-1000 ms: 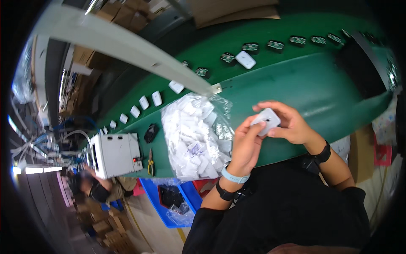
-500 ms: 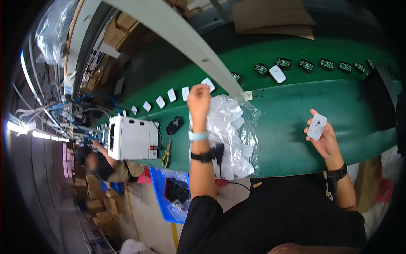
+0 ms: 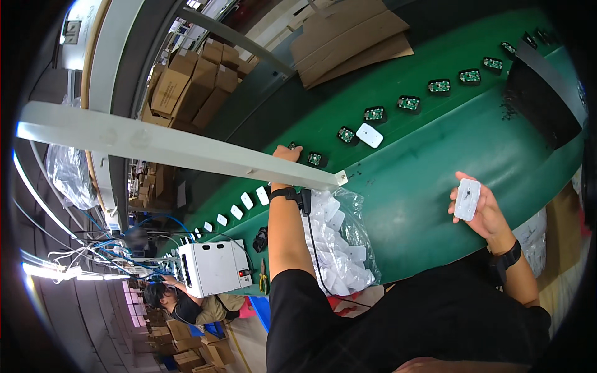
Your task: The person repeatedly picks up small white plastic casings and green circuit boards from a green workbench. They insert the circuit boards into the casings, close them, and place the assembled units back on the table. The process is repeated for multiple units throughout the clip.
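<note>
My left hand (image 3: 287, 154) reaches past the grey metal beam to the far green belt. Its fingers close on a small black case (image 3: 292, 146) with a circuit board, partly covered by the hand. A similar black case (image 3: 318, 160) with a green board sits just right of it. On my right, my right hand (image 3: 489, 217) holds up a white rectangular plastic cover (image 3: 467, 199) with a small dark hole, gripped by its edges. Below my left wrist a clear plastic bag (image 3: 354, 217) full of white covers lies on the green table.
A slanting grey beam (image 3: 186, 149) crosses above the belt (image 3: 398, 133). Several black cases line the belt rightward, one white cover (image 3: 370, 135) among them; more covers run left. A white machine (image 3: 214, 267) and pliers (image 3: 263, 278) stand left. Another person (image 3: 186, 304) works beyond.
My left hand has moved from above the bag and covers out to a black case on the far belt. The view has turned. My right hand still holds the white cover.
</note>
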`<state>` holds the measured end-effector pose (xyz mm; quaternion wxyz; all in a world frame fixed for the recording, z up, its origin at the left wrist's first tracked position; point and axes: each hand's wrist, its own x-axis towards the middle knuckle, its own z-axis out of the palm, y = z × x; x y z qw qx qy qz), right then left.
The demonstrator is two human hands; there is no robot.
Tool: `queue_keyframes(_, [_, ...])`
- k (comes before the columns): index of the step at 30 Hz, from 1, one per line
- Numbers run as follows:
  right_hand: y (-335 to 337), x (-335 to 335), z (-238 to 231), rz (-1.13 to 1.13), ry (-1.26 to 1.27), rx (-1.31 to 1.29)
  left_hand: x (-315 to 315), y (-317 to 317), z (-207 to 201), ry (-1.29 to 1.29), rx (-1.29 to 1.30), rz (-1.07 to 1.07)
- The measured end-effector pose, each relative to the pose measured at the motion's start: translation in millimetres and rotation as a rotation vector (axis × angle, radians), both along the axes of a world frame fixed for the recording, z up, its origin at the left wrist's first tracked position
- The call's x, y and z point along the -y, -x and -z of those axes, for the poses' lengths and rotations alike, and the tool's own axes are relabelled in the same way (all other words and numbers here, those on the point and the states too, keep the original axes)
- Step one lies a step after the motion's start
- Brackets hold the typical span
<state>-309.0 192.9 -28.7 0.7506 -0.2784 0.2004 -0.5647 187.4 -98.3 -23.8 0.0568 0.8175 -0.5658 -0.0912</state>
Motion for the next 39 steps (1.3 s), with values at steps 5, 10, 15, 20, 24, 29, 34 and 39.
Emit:
queue_keyframes(5, [8, 5, -11, 0.024, 0.019, -0.022, -12, 6, -7, 0.362, -0.219, -0.013])
queue_keyframes(10, [0, -1, -17, -0.045, 0.043, 0.001, -91, -20, -54, 0.686, -0.823, 0.154])
queue_keyframes(15, [-32, -13, -50, -0.114, 0.093, 0.014, -242, 15, -123, 0.731, -0.936, 0.133])
queue_keyframes(20, [-58, -31, -80, -0.143, 0.227, -0.039, -350, 97, -142, 0.582, -1.122, 0.379])
queue_keyframes(24, [-70, -56, -88, -0.171, 0.269, 0.012, -403, 150, -110, 0.306, -1.44, 0.417])
queue_keyframes(29, [-62, -96, -64, -0.113, 0.284, -0.102, -432, 198, -85, 0.29, -1.622, 0.471])
queue_keyframes(34, [-51, -134, -60, -0.033, 0.257, -0.235, -444, 233, -93, 0.289, -1.485, 0.438])
queue_keyframes(39, [-48, -149, -61, 0.086, 0.325, -0.316, -443, 253, -103, 0.29, -1.302, 0.582])
